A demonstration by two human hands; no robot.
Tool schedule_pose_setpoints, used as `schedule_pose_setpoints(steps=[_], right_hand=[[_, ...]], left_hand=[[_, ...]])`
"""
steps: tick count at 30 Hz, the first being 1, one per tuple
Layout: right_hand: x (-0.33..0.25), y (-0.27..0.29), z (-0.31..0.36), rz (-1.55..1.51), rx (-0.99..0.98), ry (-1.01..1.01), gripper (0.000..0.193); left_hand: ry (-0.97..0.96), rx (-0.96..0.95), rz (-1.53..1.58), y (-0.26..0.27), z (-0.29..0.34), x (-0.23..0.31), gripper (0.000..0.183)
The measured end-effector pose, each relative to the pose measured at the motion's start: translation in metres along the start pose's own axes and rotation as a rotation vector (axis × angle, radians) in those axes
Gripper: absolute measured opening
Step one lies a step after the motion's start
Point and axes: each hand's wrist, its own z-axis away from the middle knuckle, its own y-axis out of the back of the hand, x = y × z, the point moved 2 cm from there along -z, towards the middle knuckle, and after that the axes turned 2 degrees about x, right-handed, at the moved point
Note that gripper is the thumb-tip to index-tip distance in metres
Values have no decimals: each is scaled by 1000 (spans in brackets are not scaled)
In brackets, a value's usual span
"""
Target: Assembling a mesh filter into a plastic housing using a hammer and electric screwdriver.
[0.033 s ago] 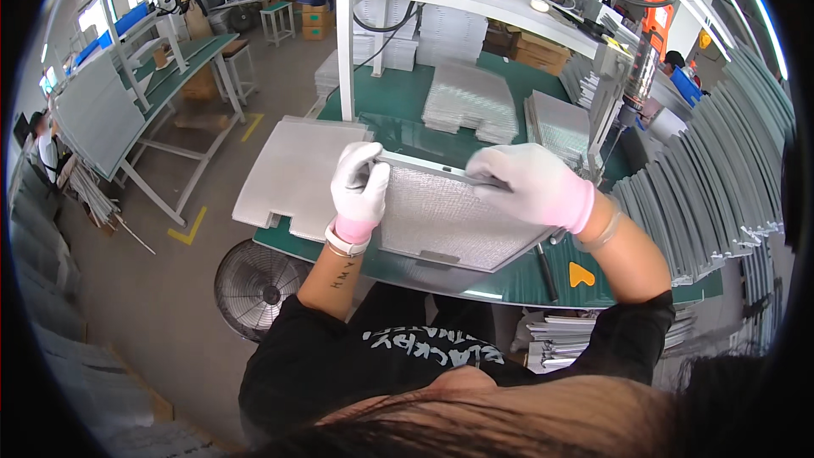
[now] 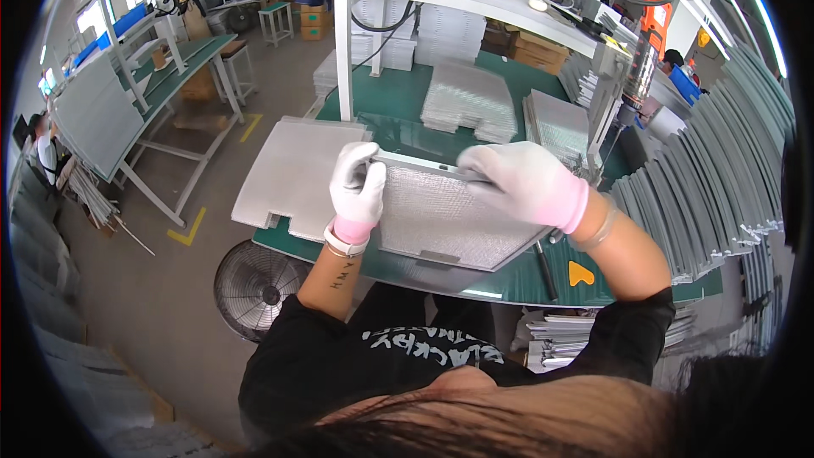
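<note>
- Person, seen from above at 6 o'clock: dark hair and a black shirt fill the lower edge; both forearms reach up toward the worktop (image 2: 407,276), which has a green surface.
- Floor fan (image 2: 257,287), at 7 o'clock: round wire guard, standing on the floor just below the worktop's near edge.
- Black pen (image 2: 543,269) and an orange marker (image 2: 581,273), at 5 o'clock of the filter, lying on the green surface near the right forearm.
- Left hand (image 2: 357,191): white glove with a pink cuff and a wrist band; its grip is pressed together on the left edge of the mesh filter panel (image 2: 437,219), thumb over the frame.
- Mesh filter panel: a flat metal-framed rectangle of grey mesh, at centre, tilted up toward the person, its near edge close to the worktop.
- Right hand (image 2: 526,182): same glove type; fingers curl over the panel's upper right edge, pinching the frame at 2 o'clock of the panel.
- Grey sheet (image 2: 292,174), at 9 o'clock of the panel: flat, notched at its near edge, overhanging the worktop's left side.
- Stacks of mesh filters (image 2: 471,102), at 12 o'clock, lying on the worktop behind the panel.
- Rows of grey frame strips (image 2: 721,195), at 3 o'clock, fanned upright.
- White post (image 2: 343,34) and shelf (image 2: 509,4), at 12 o'clock, far.
- Another green bench (image 2: 174,59), at 10 o'clock, across the aisle.
</note>
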Motion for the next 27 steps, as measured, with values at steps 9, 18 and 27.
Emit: schedule_pose_setpoints(steps=[9,18,27], right_hand=[[-5,-12,-32,329,-50,73,22],[-26,-15,-33,490,-157,24,20],[-24,-18,-42,72,-212,-122,21]], left_hand=[[-64,-120,89,-9,-2,0,21],[28,-134,27,-6,2,-5,18],[-46,-154,95,-15,1,7,19]])
